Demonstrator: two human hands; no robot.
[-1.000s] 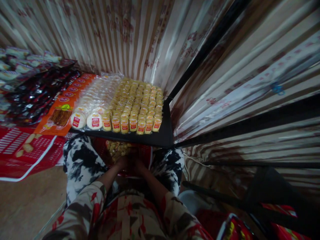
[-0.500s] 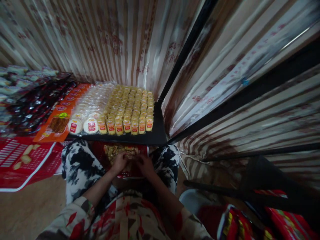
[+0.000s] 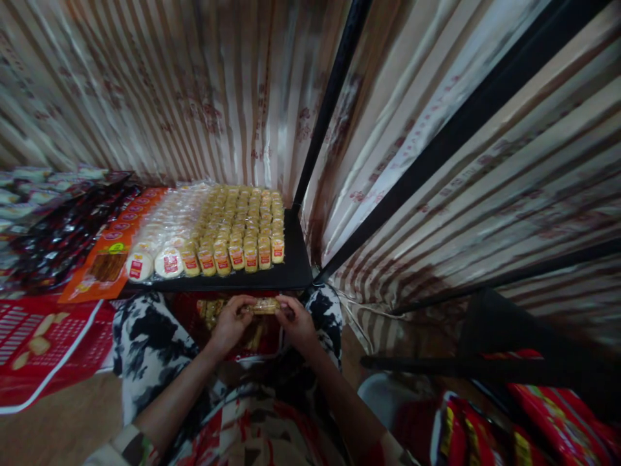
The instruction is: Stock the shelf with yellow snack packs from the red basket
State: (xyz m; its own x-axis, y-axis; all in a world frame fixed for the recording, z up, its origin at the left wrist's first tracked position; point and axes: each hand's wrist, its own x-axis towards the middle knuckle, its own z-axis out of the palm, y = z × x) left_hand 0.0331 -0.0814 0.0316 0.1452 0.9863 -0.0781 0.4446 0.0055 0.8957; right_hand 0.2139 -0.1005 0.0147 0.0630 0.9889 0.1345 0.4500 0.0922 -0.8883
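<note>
Between my two hands is a small clear-wrapped yellow snack [image 3: 264, 306], lying crosswise. My left hand [image 3: 231, 323] pinches its left end and my right hand [image 3: 297, 321] grips the right end. Beneath them, between my knees, sits a red basket [image 3: 237, 358] holding more wrapped yellow snacks [image 3: 208, 312]. Just beyond, on the black shelf [image 3: 295, 259], stand rows of similar yellow packs [image 3: 250, 255] with red labels. To their left are round white packs [image 3: 169, 262] in clear wrap.
An orange packet [image 3: 104, 265] and dark shiny packets [image 3: 63, 233] lie further left. A red basket with a white handle [image 3: 48, 362] stands at my left. Black poles [image 3: 334, 103] cross the striped curtain [image 3: 218, 84]. Red packages [image 3: 557, 414] lie at the lower right.
Both hands have risen out of the basket with a wrapped yellow snack held between them. My view has shifted slightly, so the shelf appears lower and further left.
</note>
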